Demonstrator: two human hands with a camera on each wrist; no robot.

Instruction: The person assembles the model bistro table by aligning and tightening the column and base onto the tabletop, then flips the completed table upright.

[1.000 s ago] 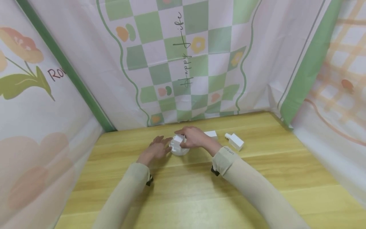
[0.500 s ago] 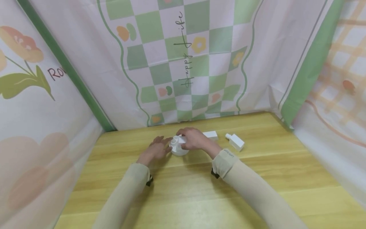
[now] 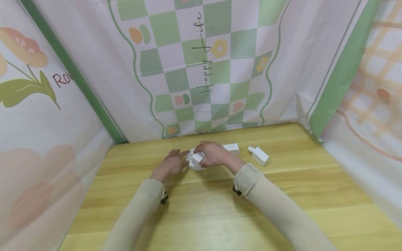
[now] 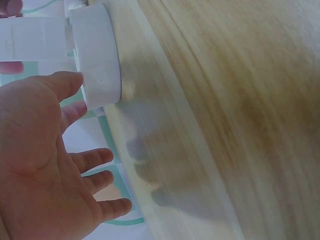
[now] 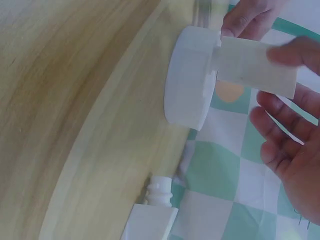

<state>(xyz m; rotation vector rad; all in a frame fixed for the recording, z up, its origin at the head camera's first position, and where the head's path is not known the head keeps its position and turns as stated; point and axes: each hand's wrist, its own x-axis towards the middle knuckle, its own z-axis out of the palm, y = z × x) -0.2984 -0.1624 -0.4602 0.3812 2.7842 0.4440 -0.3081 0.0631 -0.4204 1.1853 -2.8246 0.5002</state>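
A round white base [image 3: 196,167] stands on the table between my hands. My right hand [image 3: 214,153] pinches a white rectangular block [image 5: 247,65] between thumb and fingers; in the right wrist view the block's narrow end meets the face of the base. At the left side of the base, my left hand [image 3: 172,164] touches its edge with thumb and index finger. The left wrist view shows the other fingers of the left hand [image 4: 47,165] spread and fairly straight, away from the base. Small raised fittings show on the base beside the block.
To the right of the base lies a white block [image 3: 233,148], partly hidden by my right hand. Farther right is another white block [image 3: 260,156] with a narrow neck. A printed cloth [image 3: 207,69] hangs behind the wooden table [image 3: 201,216].
The block in my right hand has turned on the base, and the right hand has shifted slightly toward me. The left hand stays at the edge of the base.
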